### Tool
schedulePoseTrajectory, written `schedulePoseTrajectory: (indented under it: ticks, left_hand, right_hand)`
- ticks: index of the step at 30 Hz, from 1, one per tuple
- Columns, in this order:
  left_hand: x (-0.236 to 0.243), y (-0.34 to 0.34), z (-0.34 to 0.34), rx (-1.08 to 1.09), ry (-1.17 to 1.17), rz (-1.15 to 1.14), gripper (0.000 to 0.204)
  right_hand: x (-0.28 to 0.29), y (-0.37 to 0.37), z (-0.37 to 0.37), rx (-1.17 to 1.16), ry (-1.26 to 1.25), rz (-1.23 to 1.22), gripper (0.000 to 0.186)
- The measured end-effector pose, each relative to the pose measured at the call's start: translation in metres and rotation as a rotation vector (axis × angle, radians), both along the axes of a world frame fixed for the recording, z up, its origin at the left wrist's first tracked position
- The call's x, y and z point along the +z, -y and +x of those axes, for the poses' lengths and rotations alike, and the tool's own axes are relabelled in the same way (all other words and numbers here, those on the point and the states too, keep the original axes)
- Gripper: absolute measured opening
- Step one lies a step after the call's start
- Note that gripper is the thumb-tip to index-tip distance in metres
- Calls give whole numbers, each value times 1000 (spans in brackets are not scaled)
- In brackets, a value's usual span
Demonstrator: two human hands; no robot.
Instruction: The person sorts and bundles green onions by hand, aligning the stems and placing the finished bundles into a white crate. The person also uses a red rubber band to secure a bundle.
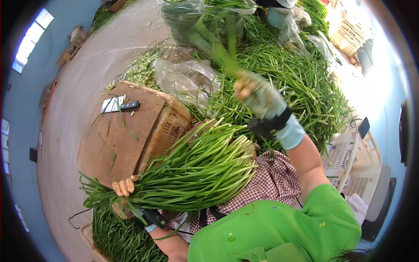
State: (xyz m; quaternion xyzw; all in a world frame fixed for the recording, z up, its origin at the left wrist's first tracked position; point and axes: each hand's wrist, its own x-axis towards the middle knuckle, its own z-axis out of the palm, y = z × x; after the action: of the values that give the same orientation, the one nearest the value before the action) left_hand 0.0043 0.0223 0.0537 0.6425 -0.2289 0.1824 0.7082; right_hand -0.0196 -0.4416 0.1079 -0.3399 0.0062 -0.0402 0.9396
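One pale, curved basket rim (pixel 86 233) can be spotted low on the left, with dark green leaves (pixel 126 240) packed inside. Above it sits a worn brown flat-topped board (pixel 115 148) on a slatted crate, where a silver, square-bladed knife with a black handle (pixel 114 105) has been left lying. The gloved left hand (pixel 124 188) is right by the board's near corner, fingers curled around the leafy end of a thick bundle of long green stalks (pixel 196 174). That bundle is laid across the brown-and-white checked cloth (pixel 277 174) on the lap, long axis running left to right and a bit upward, pale cut ends pointing right. So it's the left hand that's nearer, and the board crowds the bundle's far side. Beyond is a crumpled clear plastic bag (pixel 174 78). The gloved right hand (pixel 258 96) is raised above the pale ends, clenched on a blurry tuft of green leaves (pixel 227 54); exact finger placement can't be made out. Behind it, a big loose green heap (pixel 301 78) is spread, then white plastic crates (pixel 342 153) at far right.
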Motion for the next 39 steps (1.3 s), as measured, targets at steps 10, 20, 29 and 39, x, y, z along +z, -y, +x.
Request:
schedulePoseTrajectory:
  ticks: [10, 20, 29, 39]
  left_hand:
    - [7, 11, -9, -633, -436, -796, 48]
    - [-18, -14, 7, 917, 1011, 1251, 23]
    - [-6, -3, 6, 940, 1098, 1185, 8]
    - [-7, -25, 31, 1013, 1518, 912, 21]
  right_hand:
    - [-12, -82, -20, 892, -249, -492, 23]
    - [-62, -28, -31, 508, -64, -1388, 22]
    - [-71, -39, -1, 40, 68, -1729, 25]
    - [-97, -67, 25, 129, 16, -1773, 31]
